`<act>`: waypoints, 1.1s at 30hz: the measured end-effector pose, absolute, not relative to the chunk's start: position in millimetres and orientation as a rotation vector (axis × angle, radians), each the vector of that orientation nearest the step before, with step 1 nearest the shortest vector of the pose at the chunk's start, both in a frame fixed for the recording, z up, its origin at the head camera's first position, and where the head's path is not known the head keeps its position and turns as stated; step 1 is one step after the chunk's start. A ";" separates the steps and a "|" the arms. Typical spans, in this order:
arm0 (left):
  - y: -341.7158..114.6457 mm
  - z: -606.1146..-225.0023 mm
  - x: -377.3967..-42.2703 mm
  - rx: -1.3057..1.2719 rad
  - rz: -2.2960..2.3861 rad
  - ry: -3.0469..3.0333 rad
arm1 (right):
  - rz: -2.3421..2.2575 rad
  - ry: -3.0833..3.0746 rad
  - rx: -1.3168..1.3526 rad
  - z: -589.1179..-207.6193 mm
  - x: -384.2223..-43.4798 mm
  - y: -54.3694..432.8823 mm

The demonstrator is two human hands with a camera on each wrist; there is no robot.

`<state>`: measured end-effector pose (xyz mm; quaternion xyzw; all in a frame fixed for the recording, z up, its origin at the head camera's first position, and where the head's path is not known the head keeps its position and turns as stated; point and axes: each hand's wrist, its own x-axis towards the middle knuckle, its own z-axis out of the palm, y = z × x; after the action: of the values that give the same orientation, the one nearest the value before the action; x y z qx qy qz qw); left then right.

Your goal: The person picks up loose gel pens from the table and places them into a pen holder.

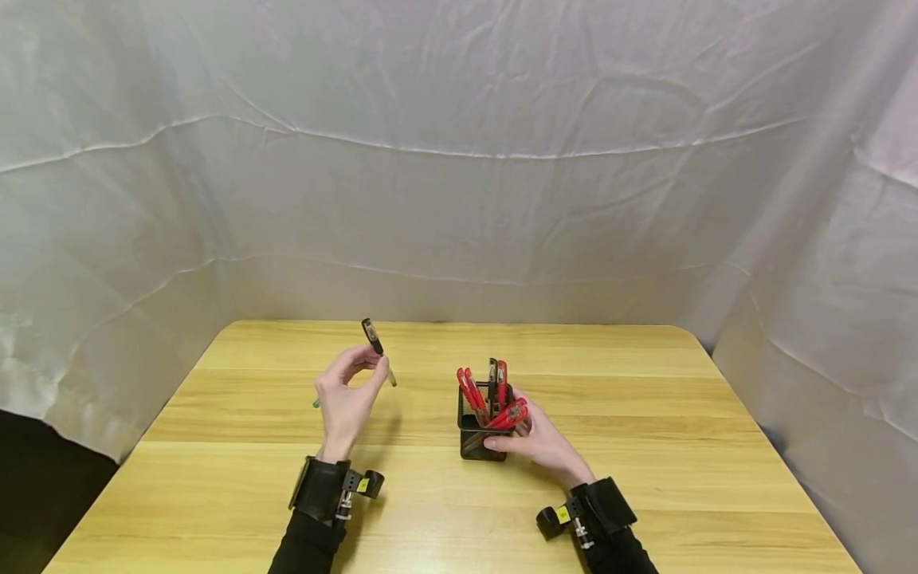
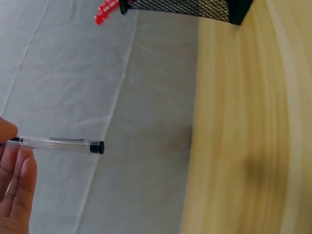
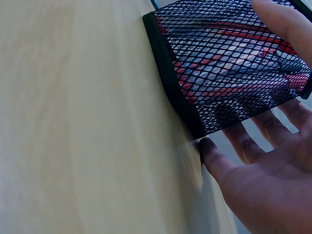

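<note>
My left hand (image 1: 347,402) pinches a black-capped gel pen (image 1: 373,336) above the left part of the table, cap end upward. In the left wrist view the pen's clear barrel (image 2: 58,144) points away from the fingers. My right hand (image 1: 547,446) grips the right side of a black mesh pen holder (image 1: 473,446), which stands on the table. Several red pens (image 1: 468,389) and a black pen (image 1: 492,375) stand in the holder. Seen from the right wrist, the thumb and fingers are around the mesh wall (image 3: 229,73).
The wooden table (image 1: 645,414) has light fabric (image 1: 459,215) hanging behind it and at the sides. A small green tip (image 1: 316,404) shows beside the left hand; the rest of it is hidden.
</note>
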<state>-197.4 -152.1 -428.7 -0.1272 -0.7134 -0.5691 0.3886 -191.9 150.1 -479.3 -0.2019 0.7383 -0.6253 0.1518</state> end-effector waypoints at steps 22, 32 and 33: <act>-110.1 -402.6 -172.6 -0.641 -1.452 -1.859 | -1.808 2.105 -0.572 -480.6 -192.6 150.4; -93.2 -404.5 -168.3 -0.704 -1.402 -1.879 | -1.821 2.088 -0.583 -480.3 -192.5 150.5; -92.1 -405.2 -168.2 -0.709 -1.401 -1.889 | -1.823 2.085 -0.592 -480.5 -192.7 150.6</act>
<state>-168.2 -92.1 -405.2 -0.2719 -0.7242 -0.5374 0.3360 -192.7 150.6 -480.5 -0.2066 0.7273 -0.6361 0.1541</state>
